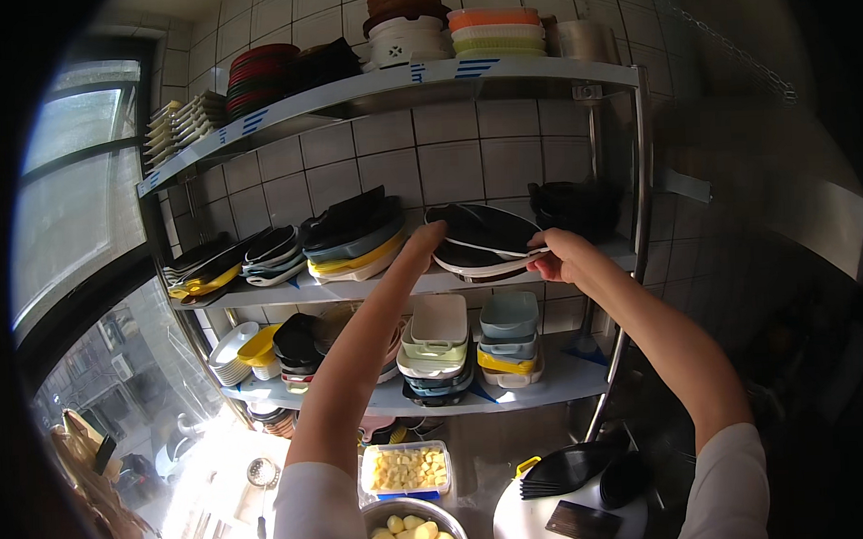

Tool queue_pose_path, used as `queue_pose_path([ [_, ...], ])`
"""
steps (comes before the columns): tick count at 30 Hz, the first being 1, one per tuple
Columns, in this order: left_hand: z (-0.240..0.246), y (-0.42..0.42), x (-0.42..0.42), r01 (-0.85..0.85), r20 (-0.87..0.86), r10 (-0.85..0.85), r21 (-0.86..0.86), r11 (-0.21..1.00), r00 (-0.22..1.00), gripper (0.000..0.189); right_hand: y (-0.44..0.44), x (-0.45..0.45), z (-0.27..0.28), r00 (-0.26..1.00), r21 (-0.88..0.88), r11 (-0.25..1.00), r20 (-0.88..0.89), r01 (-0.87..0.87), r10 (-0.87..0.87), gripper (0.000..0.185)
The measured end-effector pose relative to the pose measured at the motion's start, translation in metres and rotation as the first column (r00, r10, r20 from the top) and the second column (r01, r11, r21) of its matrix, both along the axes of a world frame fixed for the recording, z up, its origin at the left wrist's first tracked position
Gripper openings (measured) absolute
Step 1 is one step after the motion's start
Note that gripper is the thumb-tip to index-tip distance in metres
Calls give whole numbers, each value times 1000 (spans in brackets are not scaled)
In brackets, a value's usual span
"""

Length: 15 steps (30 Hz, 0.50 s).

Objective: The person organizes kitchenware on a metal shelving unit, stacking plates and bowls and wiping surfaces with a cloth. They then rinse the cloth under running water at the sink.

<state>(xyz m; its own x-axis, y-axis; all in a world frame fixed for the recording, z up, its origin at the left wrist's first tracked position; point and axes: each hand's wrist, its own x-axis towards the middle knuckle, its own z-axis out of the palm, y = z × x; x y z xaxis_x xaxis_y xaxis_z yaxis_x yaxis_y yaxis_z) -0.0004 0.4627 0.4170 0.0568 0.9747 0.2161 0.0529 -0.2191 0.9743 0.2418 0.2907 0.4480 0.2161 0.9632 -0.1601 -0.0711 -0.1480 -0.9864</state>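
Observation:
Both arms reach up to the middle shelf of a steel rack. My left hand (428, 242) grips the left end of a black oval dish with a white rim (483, 230). At its right end, my right hand (556, 254) has its fingers curled around the rim. The dish tilts above a stack of similar dishes (481, 270); whether it touches them I cannot tell. Left of my hands stands a stack of grey, yellow and white dishes (356, 254) with black ones on top. Dark bowls (575, 207) sit in shadow behind my right hand.
The lower shelf (564, 386) holds stacked rectangular baking dishes (439, 319). Plates and baskets crowd the top shelf (368, 83). Below are a tub of diced potatoes (408, 470), a steel bowl of peeled potatoes (416, 537), a white round board with black utensils (515, 512) and a skimmer (262, 473).

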Motion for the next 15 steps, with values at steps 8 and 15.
queue_pose_path([
  [8,3,-9,-36,222,267,-292,263,939,918,67,-3,-8,-5,878,128,968,-409,-216,249,49],
  [15,-43,-179,-86,112,-304,603,935,335,738,67,-68,66,-62,647,381,705,-289,-598,705,107],
])
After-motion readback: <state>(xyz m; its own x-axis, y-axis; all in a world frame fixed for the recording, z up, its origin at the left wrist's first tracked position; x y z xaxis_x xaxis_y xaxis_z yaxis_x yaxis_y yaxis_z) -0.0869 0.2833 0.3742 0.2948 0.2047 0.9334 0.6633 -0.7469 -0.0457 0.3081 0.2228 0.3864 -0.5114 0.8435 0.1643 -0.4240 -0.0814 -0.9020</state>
